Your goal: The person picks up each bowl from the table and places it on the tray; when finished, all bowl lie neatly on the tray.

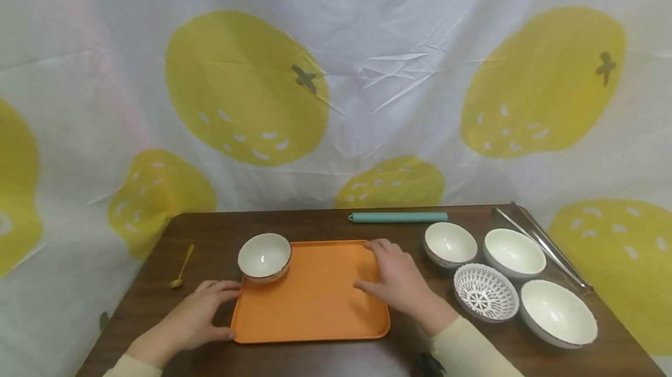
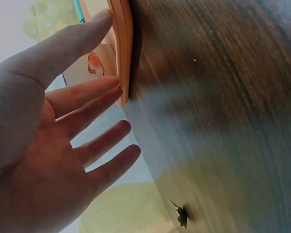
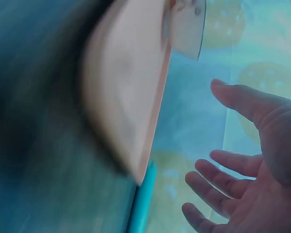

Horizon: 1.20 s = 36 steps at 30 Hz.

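An orange rectangular tray (image 1: pixel 325 307) lies flat on the dark wooden table. A white bowl (image 1: pixel 265 255) sits on its back left corner, overlapping the edge; part of its patterned outer side (image 3: pixel 186 29) shows in the right wrist view. My left hand (image 1: pixel 191 318) is at the tray's left side, thumb and fingers spread, with the fingertips right at the rim (image 2: pixel 122 53). Above the tray's right side is my right hand (image 1: pixel 401 280), its thumb over the tray and its fingers extended toward the back right corner. In the right wrist view that hand (image 3: pixel 257 165) holds nothing.
Several bowls cluster on the right: plain white ones (image 1: pixel 450 243) and one with a dark-patterned inside (image 1: pixel 486 293). Behind them lies a long metal utensil (image 1: pixel 556 248). A teal rod (image 1: pixel 399 217) runs along the back edge. At left lies a small gold spoon (image 1: pixel 181 269).
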Available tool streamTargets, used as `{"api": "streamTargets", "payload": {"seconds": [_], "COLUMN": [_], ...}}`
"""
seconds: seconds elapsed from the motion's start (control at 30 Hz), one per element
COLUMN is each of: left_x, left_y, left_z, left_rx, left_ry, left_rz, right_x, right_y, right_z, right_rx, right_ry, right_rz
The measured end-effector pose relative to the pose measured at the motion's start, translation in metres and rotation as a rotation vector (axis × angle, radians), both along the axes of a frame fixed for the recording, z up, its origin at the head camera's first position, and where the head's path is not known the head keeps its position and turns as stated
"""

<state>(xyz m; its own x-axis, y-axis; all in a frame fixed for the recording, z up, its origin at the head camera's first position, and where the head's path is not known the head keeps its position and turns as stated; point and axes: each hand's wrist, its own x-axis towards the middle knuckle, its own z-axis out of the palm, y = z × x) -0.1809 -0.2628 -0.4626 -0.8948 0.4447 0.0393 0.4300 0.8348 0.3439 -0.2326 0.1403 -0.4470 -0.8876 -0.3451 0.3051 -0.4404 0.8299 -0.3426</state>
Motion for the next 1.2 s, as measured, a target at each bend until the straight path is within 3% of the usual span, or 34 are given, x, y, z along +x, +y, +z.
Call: {"api": "streamTargets", "payload": {"seconds": [0.17,0.43,0.63,0.87,1.2], "left_x": [0.001,0.001,0.001,0.000,0.000], "left_y": [0.001,0.004,0.003,0.003,0.001], "left_z": [0.002,0.001,0.001,0.001,-0.001], "left_rx": [-0.010,-0.012,-0.011,-0.014,-0.012], "left_ry": [-0.006,0.009,0.003,0.008,0.004], "left_rz": [0.008,0.002,0.010,0.005,0.005], "right_x": [0.015,0.031,0.039,0.048,0.053], "right_y": [0.052,0.125,0.169,0.199,0.212], "right_z": [-0.005,0.006,0.006,0.001,-0.004], "right_rx": [0.047,0.079,0.094,0.147,0.223], "right_ry": [0.113,0.221,0.205,0.172,0.197], "right_rz": [-0.046,-0.173,-0.243,-0.271,-0.250]}}
